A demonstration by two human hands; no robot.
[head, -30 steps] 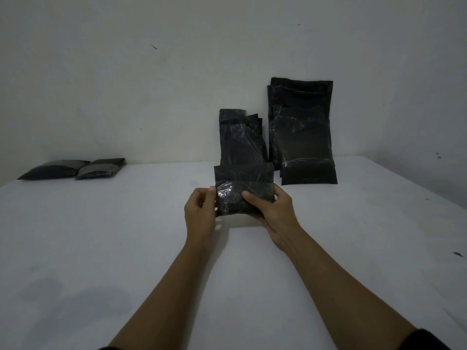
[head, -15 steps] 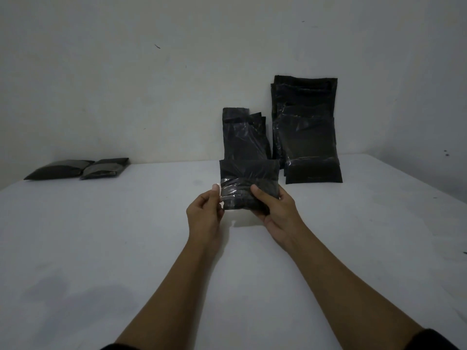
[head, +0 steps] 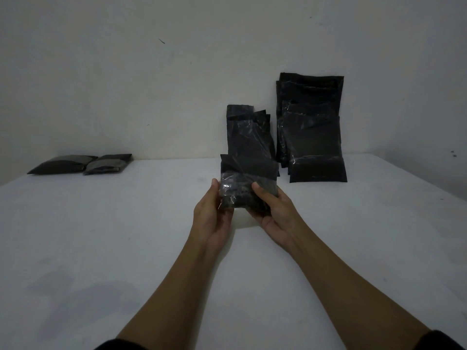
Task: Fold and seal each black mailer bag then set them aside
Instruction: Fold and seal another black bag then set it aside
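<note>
Above the table (head: pixel 126 248), both hands pinch a glossy, crinkled mailer bag (head: pixel 246 183).

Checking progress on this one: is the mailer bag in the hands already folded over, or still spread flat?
Folded: the held bag shows a flap doubled over its upper part, gripped by left hand and right hand. Sealed: cannot tell.

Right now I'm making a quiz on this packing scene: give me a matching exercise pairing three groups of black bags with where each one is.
Things:
1. held mailer bag
2. two flat bags
3. tall stack of bags

Places:
A. leaning upright against the wall, right of centre
B. lying at the far left of the table
C. gripped between the left hand and the right hand

Pairs: 1-C, 2-B, 3-A
</note>
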